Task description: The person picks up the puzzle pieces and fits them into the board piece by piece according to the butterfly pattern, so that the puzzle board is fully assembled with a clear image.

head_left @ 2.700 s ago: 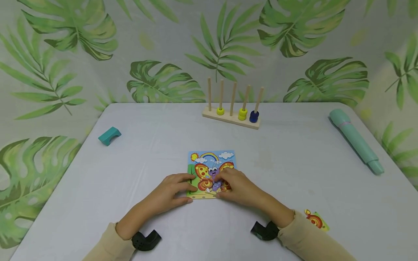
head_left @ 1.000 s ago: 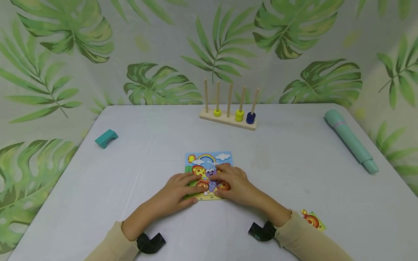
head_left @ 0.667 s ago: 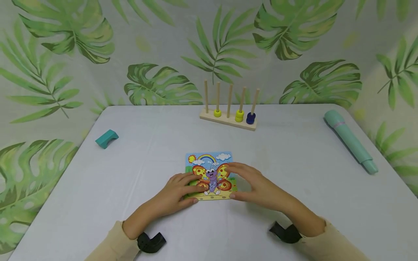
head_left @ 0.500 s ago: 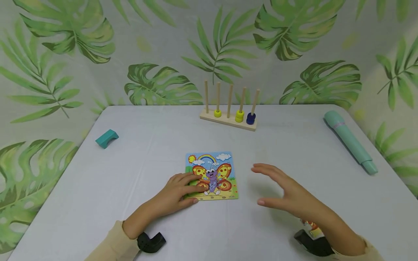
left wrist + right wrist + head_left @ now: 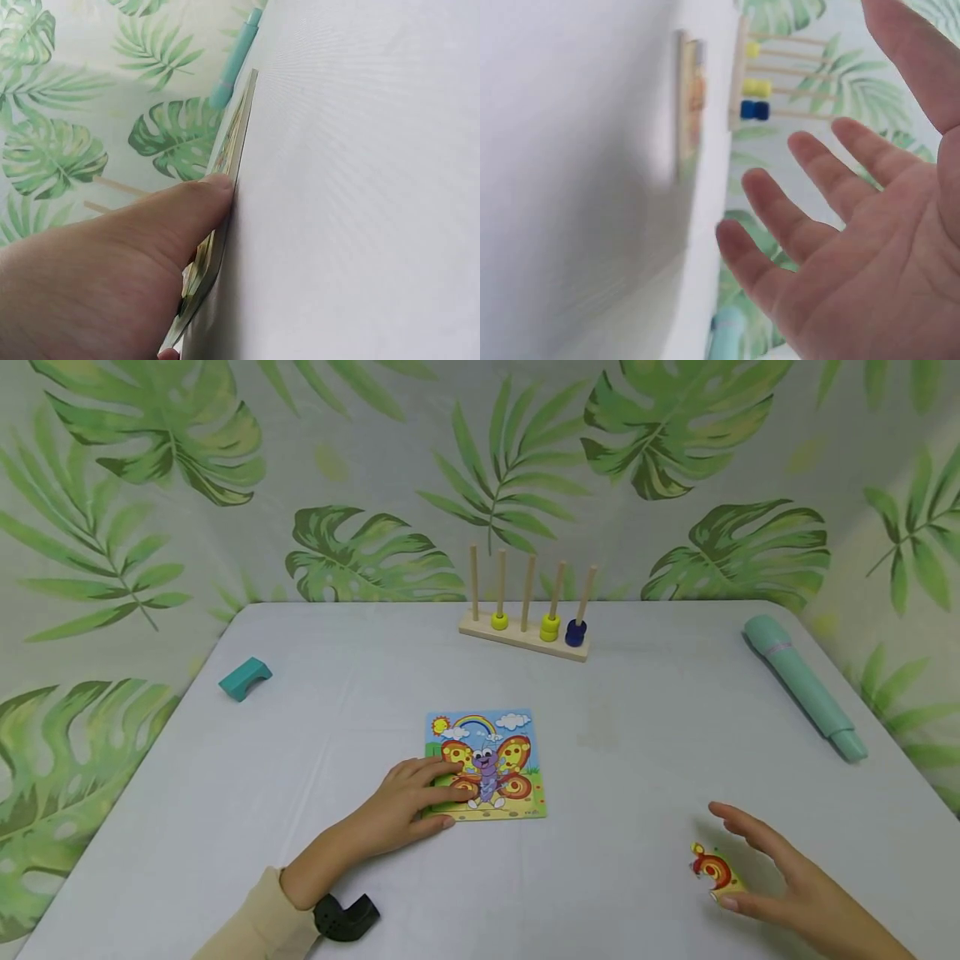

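Observation:
A butterfly jigsaw puzzle [image 5: 510,722] lies on the white table in a flat square tray. My left hand [image 5: 408,797] rests over its lower left part, fingers spread across the picture and thumb at the front edge. In the left wrist view the thumb [image 5: 206,199] lies along the board's rim. At the right, a loose puzzle piece [image 5: 717,870] with a red and yellow swirl lies on the table. My right hand [image 5: 787,881] is beside that piece, thumb near its lower edge and fingers extended. The right wrist view shows the right palm [image 5: 870,247] holding nothing.
A wooden peg stand [image 5: 525,639] with yellow and dark blue beads stands at the back. A teal arch block [image 5: 246,678] lies far left. A mint-green microphone-shaped object [image 5: 806,685] lies along the right edge.
My right hand has left the puzzle and moved right and toward me, to the loose piece. My left hand has shifted slightly inward onto the picture, then stayed there.

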A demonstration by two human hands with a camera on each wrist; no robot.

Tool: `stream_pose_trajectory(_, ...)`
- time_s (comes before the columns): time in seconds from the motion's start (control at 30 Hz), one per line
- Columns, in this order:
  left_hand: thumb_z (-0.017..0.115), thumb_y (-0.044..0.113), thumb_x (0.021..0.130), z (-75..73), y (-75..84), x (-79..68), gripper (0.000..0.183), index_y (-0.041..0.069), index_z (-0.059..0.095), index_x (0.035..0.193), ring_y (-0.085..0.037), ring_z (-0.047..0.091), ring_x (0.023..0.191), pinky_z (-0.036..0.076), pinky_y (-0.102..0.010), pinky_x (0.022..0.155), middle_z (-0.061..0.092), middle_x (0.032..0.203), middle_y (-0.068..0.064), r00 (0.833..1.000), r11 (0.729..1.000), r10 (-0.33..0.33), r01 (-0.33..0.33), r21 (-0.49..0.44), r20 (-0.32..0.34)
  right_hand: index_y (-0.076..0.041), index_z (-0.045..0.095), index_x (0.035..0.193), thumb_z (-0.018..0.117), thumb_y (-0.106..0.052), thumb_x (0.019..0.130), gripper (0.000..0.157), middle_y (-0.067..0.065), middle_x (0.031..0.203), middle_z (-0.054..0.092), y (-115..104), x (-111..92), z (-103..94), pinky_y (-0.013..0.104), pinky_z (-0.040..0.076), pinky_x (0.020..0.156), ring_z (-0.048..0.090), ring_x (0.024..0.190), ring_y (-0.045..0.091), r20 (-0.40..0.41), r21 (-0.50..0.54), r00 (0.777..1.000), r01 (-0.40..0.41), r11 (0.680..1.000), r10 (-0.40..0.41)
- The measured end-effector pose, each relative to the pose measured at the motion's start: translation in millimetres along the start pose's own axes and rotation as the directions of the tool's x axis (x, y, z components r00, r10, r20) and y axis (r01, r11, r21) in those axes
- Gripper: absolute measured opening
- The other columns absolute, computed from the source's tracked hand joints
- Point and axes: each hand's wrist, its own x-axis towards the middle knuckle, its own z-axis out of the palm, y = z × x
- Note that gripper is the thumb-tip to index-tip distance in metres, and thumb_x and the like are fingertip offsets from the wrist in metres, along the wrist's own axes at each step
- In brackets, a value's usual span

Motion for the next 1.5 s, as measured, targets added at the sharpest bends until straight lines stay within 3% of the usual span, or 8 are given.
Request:
stream_pose_trajectory(0.17, 0.057, 0.036, 0.087, 0.2, -1.1, -1.1, 0.036, 0.03, 0.057, 0.123, -0.027, 0.026, 0.127, 0.021, -0.05, 0.099, 0.039, 0.136, -0.004, 1.0, 1.0, 0.005, -0.005, -0.004, -0.008, -0.003, 0.033, 0.136, 0.077, -0.005, 0.067, 0.082, -0.007, 0.137, 0.035, 27.3, -8.8, 6.5, 0.006, 0.016, 0.09, 0.026, 0.121, -0.004, 0.022, -0.049, 0.989, 0.15, 0.988, -0.149)
stream_pose_trajectory(0.33, 0.057, 0.037, 0.087, 0.5, -1.6, -1.4, 0.036, 0.03, 0.056, 0.123, -0.027, 0.026, 0.127, 0.02, -0.049, 0.1, 0.039, 0.136, -0.004, 1.0, 1.0, 0.002, -0.002, -0.001, -0.003, 0.001, 0.04, 0.131, 0.079, -0.005, 0.063, 0.078, -0.005, 0.132, 0.04, 40.4, -5.8, 8.8, 0.008, 0.018, 0.091, 0.029, 0.119, -0.002, 0.028, -0.122, 0.964, 0.267, 0.956, -0.265)
stream_pose_trajectory(0.57, 0.057, 0.036, 0.087, -0.5, -0.9, -1.2, 0.036, 0.03, 0.057, 0.122, -0.028, 0.026, 0.127, 0.02, -0.05, 0.099, 0.039, 0.136, -0.005, 1.0, 1.0, 0.006, -0.006, -0.001, -0.001, -0.008, 0.05, 0.126, 0.077, -0.011, 0.068, 0.064, -0.012, 0.113, 0.048, 38.4, -4.1, 9.9, 0.001, 0.021, 0.084, 0.039, 0.102, -0.007, 0.035, -0.127, 0.985, 0.174, 0.976, -0.171)
stream_pose_trajectory(0.73, 0.057, 0.035, 0.087, -0.4, -0.7, -1.2, 0.036, 0.03, 0.057, 0.122, -0.028, 0.026, 0.127, 0.02, -0.05, 0.1, 0.039, 0.136, -0.005, 1.0, 1.0, 0.003, -0.003, -0.002, -0.002, -0.008, 0.057, 0.114, 0.081, -0.016, 0.062, 0.058, -0.012, 0.101, 0.051, 33.6, -2.3, 12.0, 0.001, 0.025, 0.08, 0.045, 0.09, -0.003, -0.039, -0.214, 0.987, 0.147, 0.966, -0.159)
stream_pose_trajectory(0.93, 0.057, 0.036, 0.087, -0.3, -0.4, -0.9, 0.036, 0.03, 0.056, 0.123, -0.028, 0.026, 0.127, 0.019, -0.05, 0.1, 0.039, 0.136, -0.004, 1.0, 1.0, 0.003, -0.003, -0.002, -0.001, -0.01, 0.057, 0.107, 0.084, -0.02, 0.058, 0.057, -0.014, 0.098, 0.05, 20.6, 4.4, 10.6, 0.002, 0.028, 0.076, 0.046, 0.085, -0.002, -0.104, -0.298, 0.986, 0.096, 0.95, -0.132)
stream_pose_trajectory(1.2, 0.057, 0.036, 0.087, -1.3, 0.1, -0.7, 0.036, 0.03, 0.056, 0.123, -0.027, 0.025, 0.128, 0.018, -0.05, 0.1, 0.039, 0.137, -0.003, 1.0, 1.0, -0.008, 0.008, -0.005, 0.006, -0.009, 0.054, 0.117, 0.085, -0.008, 0.054, 0.07, -0.008, 0.109, 0.054, -14.7, 35.1, 7.2, 0.009, 0.036, 0.079, 0.048, 0.093, 0.001, -0.159, -0.235, 0.945, 0.246, 0.94, -0.287)
stream_pose_trajectory(1.5, 0.057, 0.035, 0.087, -1.2, -0.5, -0.6, 0.036, 0.029, 0.056, 0.123, -0.027, 0.025, 0.128, 0.019, -0.049, 0.1, 0.039, 0.137, -0.003, 1.0, 1.0, 0.0, 0.0, -0.008, 0.005, -0.013, 0.049, 0.124, 0.081, -0.012, 0.064, 0.067, -0.008, 0.108, 0.053, -56.9, 85.6, 29.2, 0.013, 0.038, 0.081, 0.047, 0.095, 0.006, -0.151, -0.133, 0.937, 0.298, 0.945, -0.316)
